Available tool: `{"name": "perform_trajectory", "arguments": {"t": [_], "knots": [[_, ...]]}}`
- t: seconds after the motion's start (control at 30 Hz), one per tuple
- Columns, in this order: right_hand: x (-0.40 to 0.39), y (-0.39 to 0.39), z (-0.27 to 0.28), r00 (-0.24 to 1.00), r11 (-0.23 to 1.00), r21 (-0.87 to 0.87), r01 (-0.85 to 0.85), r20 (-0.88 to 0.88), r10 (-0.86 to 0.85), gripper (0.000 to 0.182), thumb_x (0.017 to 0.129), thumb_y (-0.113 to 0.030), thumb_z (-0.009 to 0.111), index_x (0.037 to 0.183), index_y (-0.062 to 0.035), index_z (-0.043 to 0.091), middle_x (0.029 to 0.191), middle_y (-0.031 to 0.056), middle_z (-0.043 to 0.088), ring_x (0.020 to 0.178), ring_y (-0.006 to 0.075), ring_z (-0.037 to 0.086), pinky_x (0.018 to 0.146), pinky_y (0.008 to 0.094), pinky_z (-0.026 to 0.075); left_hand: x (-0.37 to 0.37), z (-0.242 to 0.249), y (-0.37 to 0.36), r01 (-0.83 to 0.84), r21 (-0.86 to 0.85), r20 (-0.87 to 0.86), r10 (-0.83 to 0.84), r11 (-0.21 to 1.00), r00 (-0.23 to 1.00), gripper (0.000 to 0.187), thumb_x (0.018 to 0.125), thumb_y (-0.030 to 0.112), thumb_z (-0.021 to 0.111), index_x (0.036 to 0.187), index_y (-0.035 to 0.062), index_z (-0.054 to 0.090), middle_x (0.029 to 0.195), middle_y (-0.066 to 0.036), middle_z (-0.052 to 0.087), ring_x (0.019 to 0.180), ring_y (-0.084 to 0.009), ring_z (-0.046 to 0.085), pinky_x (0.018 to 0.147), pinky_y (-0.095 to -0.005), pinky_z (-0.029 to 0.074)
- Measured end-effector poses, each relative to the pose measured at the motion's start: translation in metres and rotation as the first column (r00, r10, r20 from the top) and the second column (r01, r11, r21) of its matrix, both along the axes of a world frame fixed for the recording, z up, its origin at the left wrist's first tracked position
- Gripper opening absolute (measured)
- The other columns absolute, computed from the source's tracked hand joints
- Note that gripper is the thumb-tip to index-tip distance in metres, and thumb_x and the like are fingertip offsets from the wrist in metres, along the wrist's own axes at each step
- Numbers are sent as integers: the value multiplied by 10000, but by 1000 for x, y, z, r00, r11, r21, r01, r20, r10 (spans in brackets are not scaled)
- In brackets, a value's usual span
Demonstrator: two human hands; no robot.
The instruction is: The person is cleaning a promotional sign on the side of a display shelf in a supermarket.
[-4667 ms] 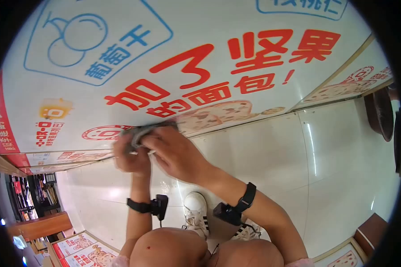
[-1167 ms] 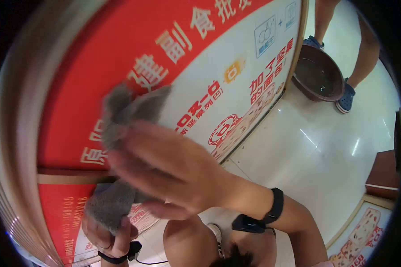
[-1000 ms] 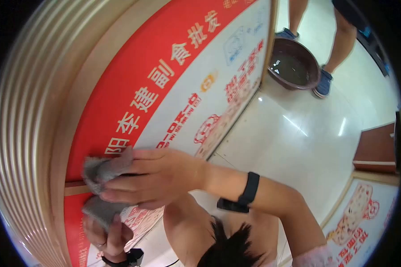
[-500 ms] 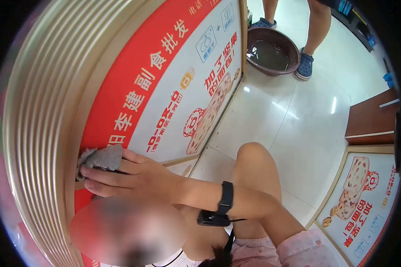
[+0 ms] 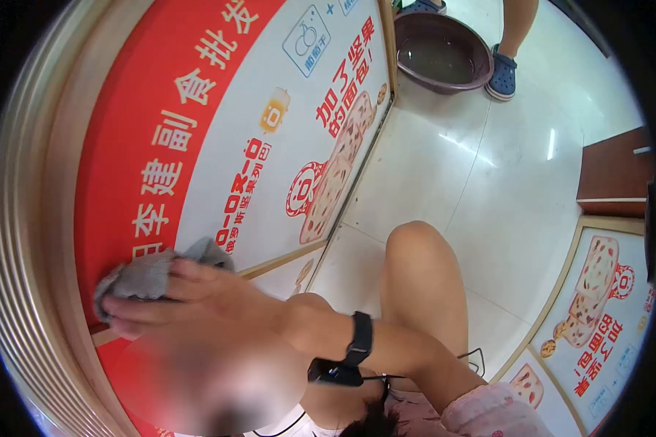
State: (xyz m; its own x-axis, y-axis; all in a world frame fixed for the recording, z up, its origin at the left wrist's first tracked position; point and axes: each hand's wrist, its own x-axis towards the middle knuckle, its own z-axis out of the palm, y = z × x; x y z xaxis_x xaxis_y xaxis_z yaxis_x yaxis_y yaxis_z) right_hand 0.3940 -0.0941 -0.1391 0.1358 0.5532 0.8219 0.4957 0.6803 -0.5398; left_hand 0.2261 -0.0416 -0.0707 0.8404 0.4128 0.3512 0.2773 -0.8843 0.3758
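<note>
Compared with one second before, the left hand is out of view, and a blurred patch covers the lower left area, so its state one cannot tell. The right hand (image 5: 204,291) has stayed near the lower end of the red band (image 5: 113,197), and now a fold of the grey cloth (image 5: 142,280) shows also beyond the fingers, over the white part of the panel (image 5: 197,197). This means that the cloth lies across both colours there, partly covering one printed character. The right hand holds the cloth under its fingers, which lie rather flat and a little apart, seemingly pressing it on the panel; the thumb cannot be seen clearly. The forearm comes from the lower right, with a bent elbow, and carries a black strap (image 5: 359,339) with a small device (image 5: 335,371). Well apart, a brown basin (image 5: 444,86) with water stands on the floor (image 5: 430,175), beside another person's blue shoe (image 5: 502,76).
</note>
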Motion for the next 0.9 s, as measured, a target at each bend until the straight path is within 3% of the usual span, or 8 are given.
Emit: {"name": "perform_trajectory", "arguments": {"t": [0.03,0.1,0.3,0.43,0.67,0.8,0.83,0.9], "knots": [[6,-6,-12,997,993,-101,60,-30,-64,858,865,-651,442,1429,-9,370,1510,177,318,1346,388,334,1106,520,213,2,-3,5,6,2,-8,-6,1000,1000,131,814,-10,583,932,42,607,960,-186,645,891,-393,655,678,-415,580],[9,-11,-67,954,951,-193,243,-129,-270,827,881,-629,440,1426,-10,375,1508,195,313,1328,414,343,1096,522,229,8,-12,12,277,703,-83,-312,655,947,111,818,-35,562,905,26,595,986,-191,647,887,-406,657,670,-420,587],[-13,-12,-71,784,888,-250,385,-418,-458,820,806,-561,561,1405,-25,399,1536,159,274,1315,445,330,1093,545,252,10,-12,12,265,677,-96,-275,686,957,229,827,-57,515,1015,17,623,1059,-212,646,974,-420,640,795,-457,572],[-14,4,15,985,977,169,127,-138,-104,820,767,-515,578,1416,-42,411,1498,92,356,1175,336,466,1046,443,323,-37,-11,30,210,556,-174,-135,804,975,219,823,-37,537,1027,-21,614,1054,-214,650,970,-428,633,828,-478,536],[15,19,0,947,899,305,314,-28,-321,610,884,-422,493,1379,-66,468,1470,93,405,1098,290,531,989,406,374,-10,-20,16,160,748,-3,-237,645,971,176,849,-28,494,999,-43,584,1077,-300,606,932,-431,641,762,-471,552],[60,21,-26,798,785,142,603,-111,-593,648,886,-335,535,1428,-20,370,1511,149,325,1387,319,320,1148,443,218,-1,-16,15,178,743,-19,-245,646,969,168,841,-14,531,992,9,601,1033,-250,626,908,-420,649,724,-445,563],[95,20,-31,669,714,28,699,-378,-640,668,928,-316,480,1472,0,256,1539,196,242,1431,367,210,1167,453,149,3,-16,13,179,723,-24,-235,667,972,158,836,13,595,992,31,606,993,-214,641,859,-406,656,691,-411,565],[100,23,-34,591,688,-56,724,-464,-660,691,953,-333,450,1479,35,195,1538,244,193,1429,408,166,1166,463,134,10,-11,10,215,719,-79,-230,661,970,260,829,-70,437,998,3,620,1068,-257,625,989,-443,636,783,-469,572]]}}
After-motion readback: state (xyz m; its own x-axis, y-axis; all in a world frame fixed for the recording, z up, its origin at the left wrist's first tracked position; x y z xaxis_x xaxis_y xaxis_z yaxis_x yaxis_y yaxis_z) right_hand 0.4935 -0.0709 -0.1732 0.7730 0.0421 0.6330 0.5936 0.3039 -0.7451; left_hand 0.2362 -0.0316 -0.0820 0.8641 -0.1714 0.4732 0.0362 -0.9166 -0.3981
